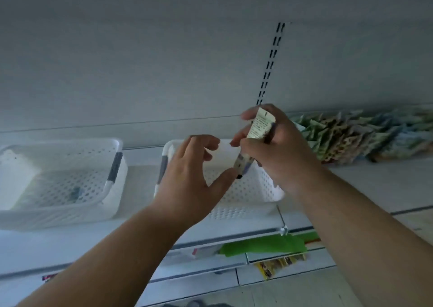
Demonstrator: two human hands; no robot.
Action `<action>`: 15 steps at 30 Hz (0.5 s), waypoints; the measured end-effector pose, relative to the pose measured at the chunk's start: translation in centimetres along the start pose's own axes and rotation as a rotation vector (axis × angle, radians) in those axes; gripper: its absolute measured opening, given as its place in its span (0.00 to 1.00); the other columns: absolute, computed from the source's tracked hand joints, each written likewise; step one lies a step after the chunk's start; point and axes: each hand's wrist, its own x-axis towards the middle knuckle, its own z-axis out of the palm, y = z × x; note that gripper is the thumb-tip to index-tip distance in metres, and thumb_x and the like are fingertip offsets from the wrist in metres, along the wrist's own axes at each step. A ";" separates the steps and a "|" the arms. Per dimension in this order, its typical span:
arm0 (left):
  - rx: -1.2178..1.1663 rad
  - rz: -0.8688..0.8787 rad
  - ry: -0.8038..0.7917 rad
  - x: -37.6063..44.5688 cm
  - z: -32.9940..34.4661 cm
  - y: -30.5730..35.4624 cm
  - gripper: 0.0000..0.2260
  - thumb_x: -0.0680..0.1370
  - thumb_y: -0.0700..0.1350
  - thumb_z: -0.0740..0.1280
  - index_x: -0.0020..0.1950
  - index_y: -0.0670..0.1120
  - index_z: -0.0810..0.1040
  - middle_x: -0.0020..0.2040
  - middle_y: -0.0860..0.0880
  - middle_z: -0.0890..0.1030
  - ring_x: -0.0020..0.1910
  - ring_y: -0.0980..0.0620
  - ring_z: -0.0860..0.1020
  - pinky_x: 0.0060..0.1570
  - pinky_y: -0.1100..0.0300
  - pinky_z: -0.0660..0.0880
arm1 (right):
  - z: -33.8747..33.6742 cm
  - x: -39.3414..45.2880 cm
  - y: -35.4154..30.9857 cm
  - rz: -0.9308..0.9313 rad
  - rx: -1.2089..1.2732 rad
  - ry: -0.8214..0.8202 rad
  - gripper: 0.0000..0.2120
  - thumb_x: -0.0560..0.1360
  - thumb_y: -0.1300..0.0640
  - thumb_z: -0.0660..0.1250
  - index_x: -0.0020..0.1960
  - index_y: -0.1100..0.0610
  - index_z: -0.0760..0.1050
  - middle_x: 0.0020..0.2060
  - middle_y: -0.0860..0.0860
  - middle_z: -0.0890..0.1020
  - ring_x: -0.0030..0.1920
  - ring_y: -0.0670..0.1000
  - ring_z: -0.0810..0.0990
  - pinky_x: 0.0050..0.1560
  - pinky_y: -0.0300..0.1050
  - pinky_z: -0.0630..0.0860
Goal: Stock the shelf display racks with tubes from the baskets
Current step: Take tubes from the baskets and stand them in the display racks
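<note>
The right hand (276, 152) is gripping a cream tube (254, 142), cap down, above the right basket (253, 189); its print is blurring beyond reading. The left hand (194, 178) is hovering beside it, fingers loosely spread, covering the basket's left side. A left basket (70, 189) is sitting well apart; packets (365, 135) are lying to the right.

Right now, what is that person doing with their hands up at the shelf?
A person is stocking a shop shelf. Their right hand grips a small cream-coloured printed tube with a dark cap, held over a white perforated plastic basket. The left hand hovers beside it with its fingers loosely curled, holding nothing. A second white perforated basket sits to the left, and a row of colourful packets lies to the right.
</note>
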 end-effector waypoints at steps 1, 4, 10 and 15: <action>-0.031 0.025 -0.014 0.2 0.9 1.0 0.24 0.70 0.63 0.65 0.60 0.51 0.71 0.53 0.58 0.74 0.49 0.62 0.74 0.46 0.72 0.70 | -1.3 -0.8 -0.3 -0.024 0.007 0.038 0.20 0.72 0.66 0.72 0.58 0.50 0.72 0.38 0.51 0.84 0.31 0.42 0.78 0.32 0.36 0.71; -0.132 0.105 -0.062 0.6 3.9 4.5 0.23 0.71 0.63 0.66 0.60 0.52 0.71 0.53 0.57 0.74 0.50 0.62 0.74 0.47 0.71 0.70 | -5.7 -3.3 -0.3 -0.024 0.015 0.178 0.25 0.63 0.52 0.79 0.55 0.42 0.71 0.31 0.48 0.78 0.25 0.43 0.74 0.26 0.39 0.71; -0.220 0.226 -0.239 -0.6 13.5 14.2 0.26 0.71 0.68 0.64 0.61 0.54 0.69 0.52 0.59 0.73 0.52 0.63 0.72 0.48 0.75 0.68 | -17.5 -10.8 2.2 -0.077 -0.196 0.482 0.18 0.68 0.40 0.73 0.40 0.52 0.69 0.31 0.60 0.75 0.27 0.59 0.71 0.25 0.54 0.72; -0.253 0.251 -0.317 -2.1 24.0 24.3 0.25 0.71 0.66 0.65 0.62 0.53 0.69 0.54 0.58 0.73 0.51 0.62 0.73 0.50 0.65 0.72 | -29.8 -18.0 4.3 0.011 -0.357 0.493 0.13 0.77 0.45 0.65 0.45 0.54 0.69 0.26 0.47 0.76 0.25 0.47 0.77 0.26 0.44 0.74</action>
